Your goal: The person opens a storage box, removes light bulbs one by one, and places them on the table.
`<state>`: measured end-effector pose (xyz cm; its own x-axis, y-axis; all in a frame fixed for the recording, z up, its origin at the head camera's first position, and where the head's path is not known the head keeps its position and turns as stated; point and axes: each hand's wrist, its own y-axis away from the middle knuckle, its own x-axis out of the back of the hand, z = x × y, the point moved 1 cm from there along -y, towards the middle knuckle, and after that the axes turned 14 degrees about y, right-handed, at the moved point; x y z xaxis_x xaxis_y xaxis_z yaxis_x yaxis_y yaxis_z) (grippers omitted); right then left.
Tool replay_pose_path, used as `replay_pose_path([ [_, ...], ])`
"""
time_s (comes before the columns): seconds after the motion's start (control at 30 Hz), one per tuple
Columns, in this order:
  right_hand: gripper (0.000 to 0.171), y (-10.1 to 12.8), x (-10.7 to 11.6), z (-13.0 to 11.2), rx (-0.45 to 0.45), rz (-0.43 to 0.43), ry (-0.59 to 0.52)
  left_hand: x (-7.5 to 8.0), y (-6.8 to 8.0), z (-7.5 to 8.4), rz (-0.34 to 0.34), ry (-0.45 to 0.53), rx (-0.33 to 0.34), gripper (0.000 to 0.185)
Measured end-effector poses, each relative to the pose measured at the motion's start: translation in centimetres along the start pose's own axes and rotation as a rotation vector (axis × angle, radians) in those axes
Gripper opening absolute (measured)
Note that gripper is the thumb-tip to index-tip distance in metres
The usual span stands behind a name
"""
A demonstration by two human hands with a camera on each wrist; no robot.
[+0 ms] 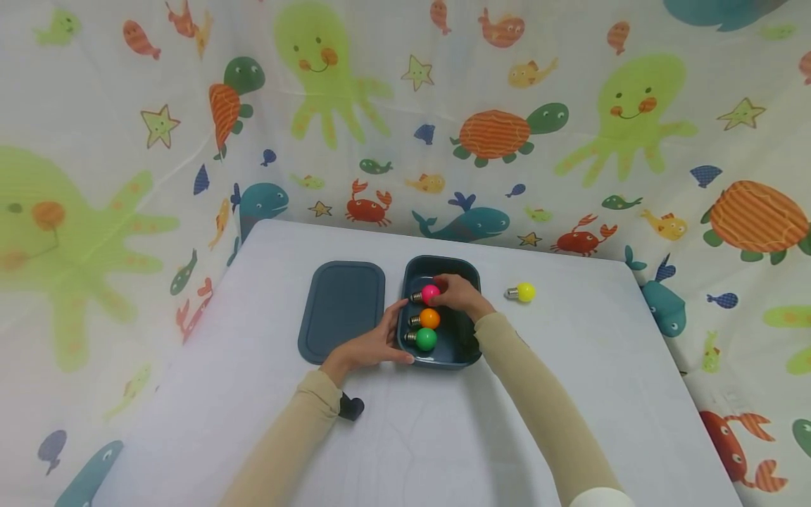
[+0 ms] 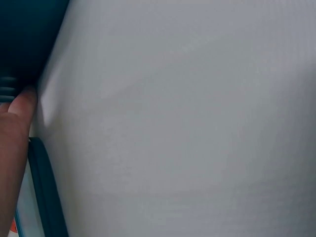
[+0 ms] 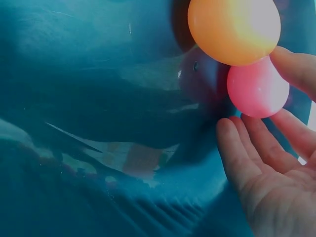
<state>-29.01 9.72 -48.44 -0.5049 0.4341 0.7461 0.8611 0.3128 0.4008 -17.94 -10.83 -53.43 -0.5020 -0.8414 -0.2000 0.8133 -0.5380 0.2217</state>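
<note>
A dark blue container (image 1: 472, 352) stands mid-table with three bulbs in a row inside: pink (image 1: 430, 293), orange (image 1: 429, 318) and green (image 1: 425, 339). My right hand (image 1: 459, 294) reaches into the box and pinches the pink bulb (image 3: 258, 89) between its fingertips (image 3: 296, 66), right beside the orange bulb (image 3: 233, 29). My left hand (image 1: 370, 345) grips the container's left wall, thumb on the near rim. In the left wrist view only a fingertip (image 2: 19, 106) shows against the box's dark corner (image 2: 24, 39).
The container's lid (image 1: 343, 310) lies flat just left of the box. A yellow bulb (image 1: 522, 291) lies on the white table (image 1: 570, 394) to the right of it. Sea-creature print curtains close in the table at the back and both sides.
</note>
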Motion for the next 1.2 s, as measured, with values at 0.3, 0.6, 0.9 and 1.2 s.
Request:
replay_pose_path([
  [0.3, 0.057, -0.2, -0.3, -0.1, 0.013, 0.012, 0.010, 0.0, 0.0, 0.1, 0.002, -0.004, 0.017, 0.112],
  [0.6, 0.053, -0.3, -0.4, 0.1, 0.025, 0.027, 0.032, 0.1, -0.1, -0.2, 0.003, 0.001, 0.010, 0.113],
  [0.9, 0.049, 0.3, -0.4, 0.7, 0.031, 0.046, 0.078, -0.9, 0.1, -0.5, 0.020, 0.001, 0.007, 0.112],
  [1.2, 0.053, 1.0, 0.2, 1.8, 0.051, 0.094, 0.095, -2.0, 0.7, -0.6, 0.036, 0.003, -0.001, 0.112],
])
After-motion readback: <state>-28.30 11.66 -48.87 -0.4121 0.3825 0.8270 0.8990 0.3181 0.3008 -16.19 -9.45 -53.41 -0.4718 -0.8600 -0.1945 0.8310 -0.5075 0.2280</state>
